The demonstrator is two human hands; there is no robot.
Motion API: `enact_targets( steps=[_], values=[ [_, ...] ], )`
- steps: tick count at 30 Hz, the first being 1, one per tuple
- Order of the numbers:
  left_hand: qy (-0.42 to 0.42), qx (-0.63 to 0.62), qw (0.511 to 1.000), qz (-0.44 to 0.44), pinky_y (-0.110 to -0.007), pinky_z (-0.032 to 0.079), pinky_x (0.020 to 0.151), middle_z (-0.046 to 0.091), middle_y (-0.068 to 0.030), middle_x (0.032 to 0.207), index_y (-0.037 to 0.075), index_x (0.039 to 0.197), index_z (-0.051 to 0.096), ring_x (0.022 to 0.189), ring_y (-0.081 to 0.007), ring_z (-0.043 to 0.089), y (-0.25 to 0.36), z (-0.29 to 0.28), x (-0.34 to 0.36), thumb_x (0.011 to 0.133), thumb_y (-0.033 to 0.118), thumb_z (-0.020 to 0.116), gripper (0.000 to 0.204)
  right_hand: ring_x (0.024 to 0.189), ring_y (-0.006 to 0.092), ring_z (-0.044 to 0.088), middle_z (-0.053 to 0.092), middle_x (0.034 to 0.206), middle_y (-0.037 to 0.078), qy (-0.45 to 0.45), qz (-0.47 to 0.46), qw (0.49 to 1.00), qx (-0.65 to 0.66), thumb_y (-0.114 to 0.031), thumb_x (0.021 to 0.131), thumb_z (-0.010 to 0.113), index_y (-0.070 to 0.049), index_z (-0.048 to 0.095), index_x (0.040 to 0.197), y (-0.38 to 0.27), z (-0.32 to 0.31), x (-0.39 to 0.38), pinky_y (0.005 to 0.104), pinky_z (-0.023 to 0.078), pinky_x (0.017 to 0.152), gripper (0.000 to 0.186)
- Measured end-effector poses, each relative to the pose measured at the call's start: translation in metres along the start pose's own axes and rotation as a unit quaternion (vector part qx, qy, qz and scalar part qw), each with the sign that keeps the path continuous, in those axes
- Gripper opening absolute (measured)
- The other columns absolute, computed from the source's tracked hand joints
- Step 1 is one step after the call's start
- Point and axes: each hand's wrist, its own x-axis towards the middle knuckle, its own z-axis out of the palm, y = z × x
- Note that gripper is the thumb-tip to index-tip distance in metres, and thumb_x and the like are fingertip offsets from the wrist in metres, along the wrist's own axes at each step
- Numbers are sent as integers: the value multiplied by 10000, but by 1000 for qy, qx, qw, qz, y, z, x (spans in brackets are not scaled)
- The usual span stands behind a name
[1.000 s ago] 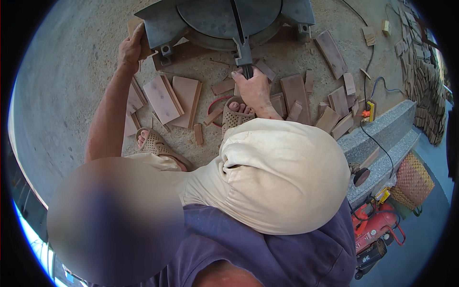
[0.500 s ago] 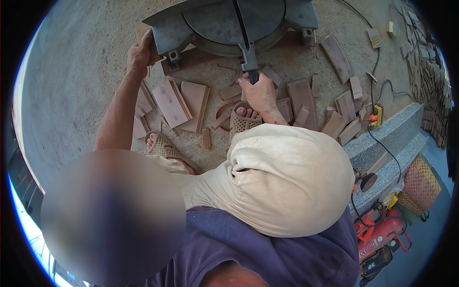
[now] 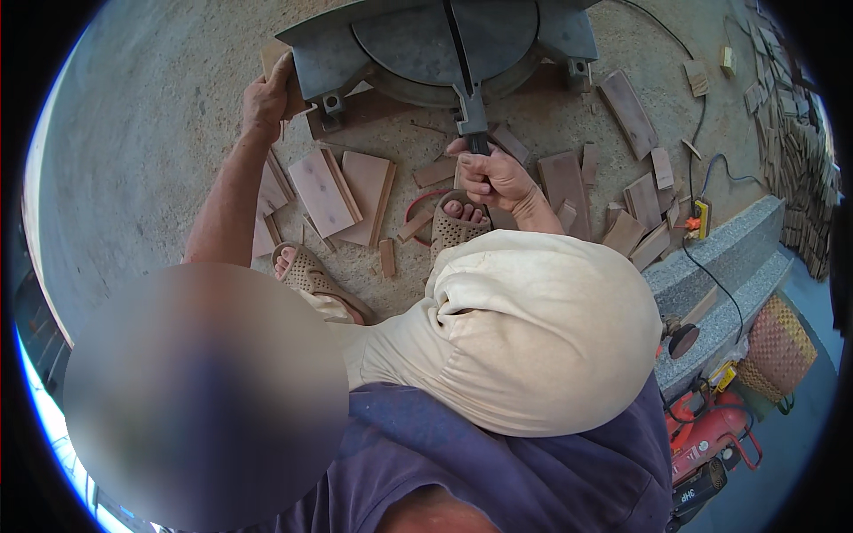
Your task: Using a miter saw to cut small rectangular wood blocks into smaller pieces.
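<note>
A grey metal miter saw base (image 3: 400, 44) with a round turntable and a long slot sits on the ground ahead of me. At its left end my left hand (image 3: 265, 105) is closed around a brown wooden board (image 3: 274, 59), part of which is hidden by the fingers and the base. My right hand (image 3: 499, 178) is at the dark handle (image 3: 477, 143) on the front of the turntable arm, its fingers curled in below the grip. How firmly it holds the handle is hard to see.
Cut boards (image 3: 326, 189) and small offcuts (image 3: 387, 258) lie around my sandalled feet, with more boards (image 3: 627, 114) to the right. A black cable (image 3: 702, 133) crosses the ground. Farther right are a stone step (image 3: 737, 249), a woven basket (image 3: 775, 351), a red compressor (image 3: 711, 435) and stacked wood strips (image 3: 795, 178).
My right hand has turned over at the handle, so its curled fingers now show. The left hand stays on the board. The whole view has shifted slightly.
</note>
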Motion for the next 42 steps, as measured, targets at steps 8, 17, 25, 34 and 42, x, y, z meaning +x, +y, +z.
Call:
enact_targets(
  steps=[8,17,25,34,42],
  values=[
    [-3,-29,1000,-10,-312,585,673,721,-121,1024,-55,1198,674,833,-168,716,1,4,-12,878,570,769,709,906,344,712,721,927,205,467,-81,735,-484,-360,870,766,11,665,1034,14,69,6,462,535,856,418],
    [9,-15,1000,-10,-322,614,713,713,-135,1060,-77,1202,665,860,-190,723,3,4,-4,878,562,769,724,475,10,374,457,668,-60,123,-8,988,-94,-128,994,691,-106,576,1014,3,12,0,194,284,404,119],
    [16,-20,1000,8,-327,611,687,717,-125,1030,-74,1184,674,833,-191,721,3,1,-10,875,558,779,711,865,290,694,726,912,156,430,-96,741,-506,-377,875,773,-9,708,1030,18,54,13,420,541,855,405],
    [-17,-26,1000,1,-324,591,652,717,-119,992,-63,1169,674,804,-186,717,4,6,-3,874,552,783,691,629,142,589,637,781,36,271,-99,898,-333,-213,932,734,-55,648,1017,9,15,5,312,489,577,199],
    [20,17,1000,9,-321,554,629,723,-107,941,-33,1112,719,778,-179,700,2,2,-2,866,647,734,722,502,38,449,493,662,-54,70,-26,994,-83,-204,986,702,-85,587,1078,6,3,5,226,342,412,190]
  ],
)
